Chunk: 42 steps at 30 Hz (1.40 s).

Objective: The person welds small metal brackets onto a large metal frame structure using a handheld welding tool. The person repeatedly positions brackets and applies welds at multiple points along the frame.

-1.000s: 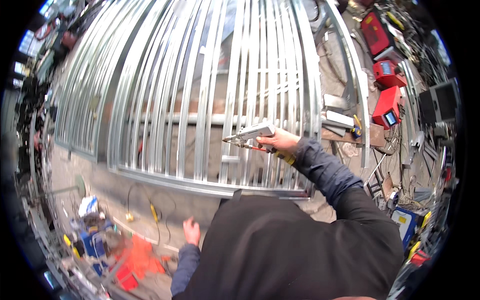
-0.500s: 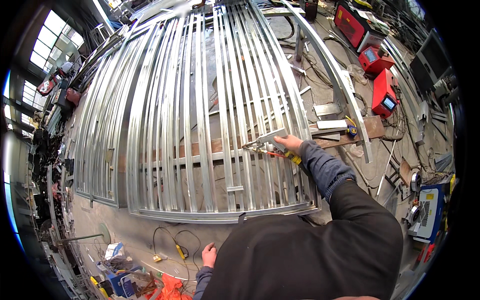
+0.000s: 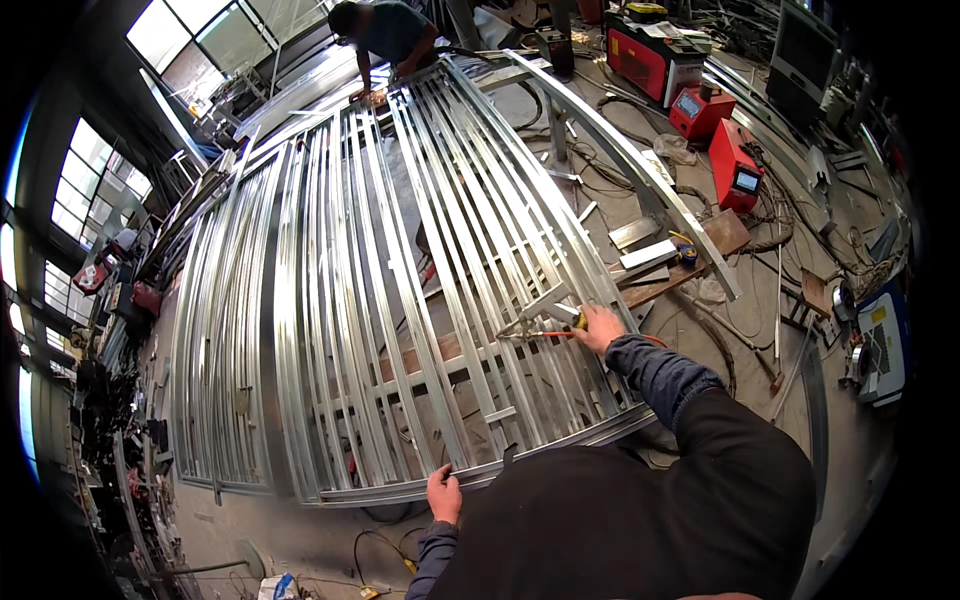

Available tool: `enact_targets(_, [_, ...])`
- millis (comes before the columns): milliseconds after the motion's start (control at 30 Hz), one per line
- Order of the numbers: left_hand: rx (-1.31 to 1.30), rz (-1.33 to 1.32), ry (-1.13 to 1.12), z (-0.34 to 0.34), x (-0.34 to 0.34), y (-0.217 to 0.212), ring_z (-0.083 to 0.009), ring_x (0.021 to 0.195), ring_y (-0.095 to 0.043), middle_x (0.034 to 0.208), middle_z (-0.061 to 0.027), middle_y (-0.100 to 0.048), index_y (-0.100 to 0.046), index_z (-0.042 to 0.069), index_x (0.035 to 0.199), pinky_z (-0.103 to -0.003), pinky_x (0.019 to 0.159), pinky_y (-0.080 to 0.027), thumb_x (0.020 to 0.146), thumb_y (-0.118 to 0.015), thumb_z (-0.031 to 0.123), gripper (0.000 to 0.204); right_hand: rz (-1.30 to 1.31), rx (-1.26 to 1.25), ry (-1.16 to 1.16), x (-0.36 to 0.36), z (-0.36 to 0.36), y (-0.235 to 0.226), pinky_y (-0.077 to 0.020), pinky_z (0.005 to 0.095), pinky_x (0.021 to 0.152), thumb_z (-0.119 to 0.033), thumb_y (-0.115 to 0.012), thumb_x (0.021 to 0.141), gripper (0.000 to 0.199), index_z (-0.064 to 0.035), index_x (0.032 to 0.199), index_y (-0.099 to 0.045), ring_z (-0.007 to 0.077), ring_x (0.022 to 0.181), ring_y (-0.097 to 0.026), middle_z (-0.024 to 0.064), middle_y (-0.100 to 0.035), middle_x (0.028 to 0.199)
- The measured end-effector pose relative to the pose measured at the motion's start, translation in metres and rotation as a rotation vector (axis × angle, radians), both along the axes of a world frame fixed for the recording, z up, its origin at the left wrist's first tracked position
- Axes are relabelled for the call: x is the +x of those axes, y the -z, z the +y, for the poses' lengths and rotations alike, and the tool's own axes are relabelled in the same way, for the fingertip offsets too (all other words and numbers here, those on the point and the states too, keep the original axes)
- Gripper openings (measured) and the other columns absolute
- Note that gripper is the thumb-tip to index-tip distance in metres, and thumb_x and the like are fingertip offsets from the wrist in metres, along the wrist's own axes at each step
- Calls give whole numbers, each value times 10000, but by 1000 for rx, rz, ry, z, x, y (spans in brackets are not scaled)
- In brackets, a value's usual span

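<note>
A large frame of long silver metal bars [image 3: 400, 260] lies flat across the workshop floor in front of me. My right hand [image 3: 600, 325] grips a hand tool with an orange and yellow handle [image 3: 548, 330], its metal tip pointing left over the bars, with a short silver bar piece [image 3: 545, 300] right beside it. My left hand [image 3: 443, 495] rests on the near edge rail [image 3: 400, 490] of the frame. Both sleeves are dark blue.
Another person [image 3: 385, 40] bends over the far end of the frame. Red welding machines [image 3: 735, 165] stand at the right among cables. Short metal offcuts [image 3: 645, 255] lie on a board beside the frame. A blue and white box [image 3: 880, 340] sits far right. Windows line the left wall.
My view has tilted up, showing more of the frame and the far person. My right hand with the tool stays over the bars; my left hand has come to the near rail.
</note>
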<state>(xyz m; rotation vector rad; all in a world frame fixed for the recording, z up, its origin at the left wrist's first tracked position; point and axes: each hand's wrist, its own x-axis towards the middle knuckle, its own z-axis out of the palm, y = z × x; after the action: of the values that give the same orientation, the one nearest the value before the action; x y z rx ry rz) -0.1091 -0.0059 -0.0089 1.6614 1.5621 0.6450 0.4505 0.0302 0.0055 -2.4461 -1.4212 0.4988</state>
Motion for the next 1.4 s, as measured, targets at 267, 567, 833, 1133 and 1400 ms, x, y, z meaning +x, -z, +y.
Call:
enact_targets(267, [252, 208, 392, 58, -43, 19, -363, 1215, -617, 1240, -129, -705, -756, 91, 1237, -474, 1064, -485, 893, -732, 218, 368, -222, 24, 17, -6, -70, -4, -516, 515, 980, -256, -791, 906, 505, -104, 1343, -589, 425, 1130, -605, 161, -636, 1187])
enact_targets(567, [304, 225, 530, 62, -70, 44, -340, 1289, -579, 1338, -115, -659, -716, 91, 1315, -506, 1092, -450, 925, -754, 392, 494, -247, -121, 32, -36, -76, -66, -543, 537, 994, -253, -745, 936, 394, -70, 1259, -613, 442, 1144, -612, 193, -655, 1188])
enact_targets(833, [340, 259, 676, 64, -71, 43, -317, 1356, -534, 1399, -98, -617, -693, 114, 1354, -522, 1170, -366, 962, -714, 405, 488, 61, -174, 221, -68, -82, -70, -534, 538, 986, -355, -745, 963, 448, -25, 1259, -679, 441, 1146, -671, 254, -720, 1201])
enact_targets(1133, [325, 330, 723, 65, -72, 40, -339, 1479, -438, 1517, -105, -552, -664, 141, 1412, -560, 1232, -292, 975, -708, 414, 518, 123, 34, 555, -79, -53, -3, -529, 538, 974, -372, -734, 965, 488, -13, 1289, -671, 465, 1144, -678, 267, -732, 1196])
enact_targets(1400, [132, 440, 700, 66, -65, 30, -387, 1600, -246, 1681, -150, -375, -527, 177, 1579, -599, 1296, -150, 1015, -646, 464, 643, 39, -52, 423, -49, -45, 17, -513, 562, 1008, -395, -753, 952, 550, -2, 1321, -646, 472, 1175, -632, 263, -675, 1231])
